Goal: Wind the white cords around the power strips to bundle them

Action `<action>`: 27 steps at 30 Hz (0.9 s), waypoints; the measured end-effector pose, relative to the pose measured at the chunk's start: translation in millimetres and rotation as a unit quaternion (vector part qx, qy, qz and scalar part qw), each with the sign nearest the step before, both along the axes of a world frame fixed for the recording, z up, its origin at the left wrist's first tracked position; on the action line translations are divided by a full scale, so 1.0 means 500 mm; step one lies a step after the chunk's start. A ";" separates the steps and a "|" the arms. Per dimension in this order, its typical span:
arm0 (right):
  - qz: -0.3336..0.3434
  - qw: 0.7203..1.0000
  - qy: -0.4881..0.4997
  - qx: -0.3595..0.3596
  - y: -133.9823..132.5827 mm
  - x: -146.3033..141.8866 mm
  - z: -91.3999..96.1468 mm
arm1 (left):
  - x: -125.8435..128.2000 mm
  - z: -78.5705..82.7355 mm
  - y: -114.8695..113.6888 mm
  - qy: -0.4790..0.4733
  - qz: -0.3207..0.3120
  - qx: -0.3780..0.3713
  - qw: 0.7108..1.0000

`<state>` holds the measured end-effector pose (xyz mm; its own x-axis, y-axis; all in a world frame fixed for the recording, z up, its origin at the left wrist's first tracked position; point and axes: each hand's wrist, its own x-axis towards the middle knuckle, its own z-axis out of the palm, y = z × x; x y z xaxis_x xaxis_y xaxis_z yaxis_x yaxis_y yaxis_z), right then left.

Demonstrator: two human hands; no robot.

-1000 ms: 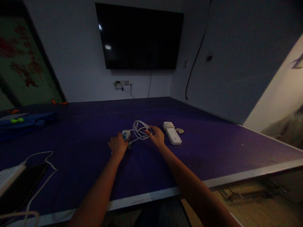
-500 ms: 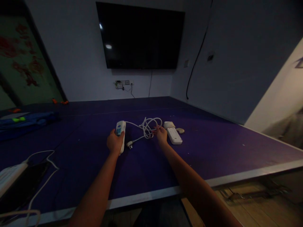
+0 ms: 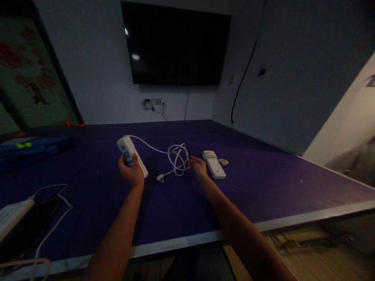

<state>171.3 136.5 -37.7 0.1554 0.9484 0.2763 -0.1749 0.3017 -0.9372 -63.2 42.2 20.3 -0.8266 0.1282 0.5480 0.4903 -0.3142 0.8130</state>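
My left hand (image 3: 131,171) is closed round a white power strip (image 3: 131,155) and holds it up above the dark purple table (image 3: 263,179). Its white cord (image 3: 177,158) runs right into a loose coil, and the plug (image 3: 160,178) lies on the table below. My right hand (image 3: 198,166) rests at the coil's right side with its fingers pinched on the cord. A second white power strip (image 3: 214,164) lies just right of that hand.
A small pale object (image 3: 224,161) sits beside the second strip. At the near left lie another white strip (image 3: 11,214) with a cord and a dark slab (image 3: 26,234). Blue bags (image 3: 32,150) lie far left. A black screen (image 3: 175,45) hangs on the wall.
My left hand has lifted the power strip off the table and swung it up to the left, drawing the cord out. My right hand shifted slightly right with the coil.
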 end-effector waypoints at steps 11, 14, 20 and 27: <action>0.103 0.795 -0.539 0.258 -0.083 -0.028 0.046 | -0.083 -0.025 0.019 -0.002 0.100 0.018 0.995; 0.117 0.738 -0.602 0.280 -0.091 -0.040 0.041 | -0.079 -0.028 0.020 0.018 0.086 0.006 0.996; 0.077 0.750 -0.619 0.221 -0.062 -0.057 0.038 | -0.054 -0.030 0.020 0.078 0.061 -0.033 0.995; -0.175 0.867 -0.455 0.105 0.076 -0.036 0.117 | -0.028 -0.040 0.027 0.125 0.017 -0.067 0.990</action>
